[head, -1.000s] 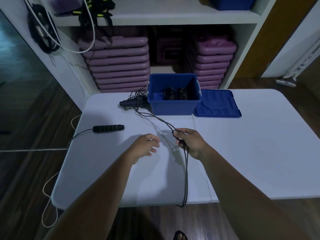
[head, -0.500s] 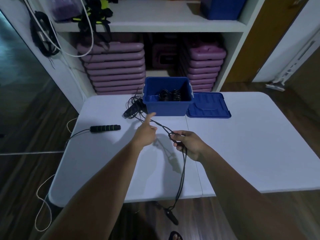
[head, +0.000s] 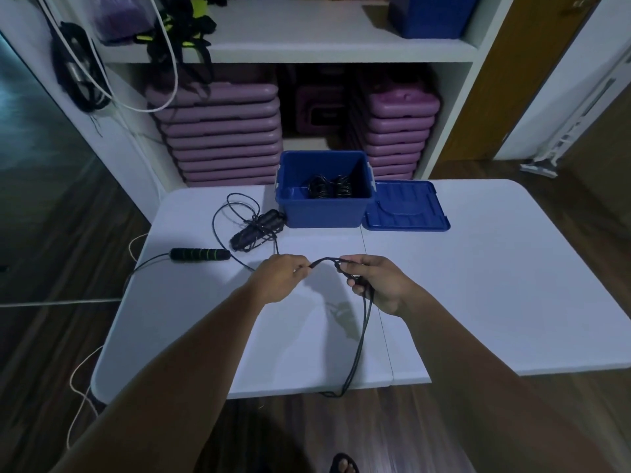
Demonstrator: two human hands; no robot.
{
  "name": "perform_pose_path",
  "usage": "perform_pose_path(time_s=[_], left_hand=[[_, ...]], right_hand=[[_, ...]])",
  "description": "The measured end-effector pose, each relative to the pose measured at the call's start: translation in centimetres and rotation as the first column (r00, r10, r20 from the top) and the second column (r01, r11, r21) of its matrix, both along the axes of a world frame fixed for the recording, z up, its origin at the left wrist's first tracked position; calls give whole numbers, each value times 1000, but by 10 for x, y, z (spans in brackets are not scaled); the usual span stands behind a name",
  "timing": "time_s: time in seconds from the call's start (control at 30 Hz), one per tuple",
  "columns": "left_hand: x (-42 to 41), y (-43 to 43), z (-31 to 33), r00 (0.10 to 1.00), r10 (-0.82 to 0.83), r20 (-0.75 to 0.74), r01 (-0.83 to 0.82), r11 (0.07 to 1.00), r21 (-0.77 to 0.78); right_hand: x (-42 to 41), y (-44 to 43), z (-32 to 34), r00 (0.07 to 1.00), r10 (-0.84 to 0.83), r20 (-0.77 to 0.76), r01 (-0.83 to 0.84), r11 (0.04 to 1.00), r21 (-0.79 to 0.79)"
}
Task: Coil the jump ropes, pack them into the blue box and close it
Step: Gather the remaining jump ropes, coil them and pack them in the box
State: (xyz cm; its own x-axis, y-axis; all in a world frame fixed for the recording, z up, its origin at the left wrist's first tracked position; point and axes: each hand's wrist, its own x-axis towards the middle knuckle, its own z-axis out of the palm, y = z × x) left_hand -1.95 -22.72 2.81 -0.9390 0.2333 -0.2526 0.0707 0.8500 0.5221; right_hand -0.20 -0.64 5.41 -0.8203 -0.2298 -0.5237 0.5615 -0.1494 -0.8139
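Fingers of the left hand pinch a black jump rope — the right hand grips its loops, which hang off the table at 6 o'clock. At 12 o'clock the open blue box holds coiled ropes — lid just beside it.

Taken from your right hand, the blue box stood at twelve o'clock, its top open, with coiled ropes on its floor and a bare patch of floor to their left. Its lid lay flat at one o'clock, just beside the box. At eleven o'clock a tangled rope sprawled against the box's left side, and at ten o'clock a green-banded handle lay near the left edge of the table. Bare tabletop ran from two round to four o'clock. The cord you held hung over the near edge at six o'clock.
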Motion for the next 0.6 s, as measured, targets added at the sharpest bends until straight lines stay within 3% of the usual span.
perform_pose_path(time_s=[0.33,0.6], left_hand=[[4,-3,-1,995,87,54,-96,976,196],[0,16,19,967,249,54,-249,876,414]], right_hand=[[-5,3,3,1000,-24,16,25,999,-42],[-5,0,5,1000,-21,0,21,998,-58]])
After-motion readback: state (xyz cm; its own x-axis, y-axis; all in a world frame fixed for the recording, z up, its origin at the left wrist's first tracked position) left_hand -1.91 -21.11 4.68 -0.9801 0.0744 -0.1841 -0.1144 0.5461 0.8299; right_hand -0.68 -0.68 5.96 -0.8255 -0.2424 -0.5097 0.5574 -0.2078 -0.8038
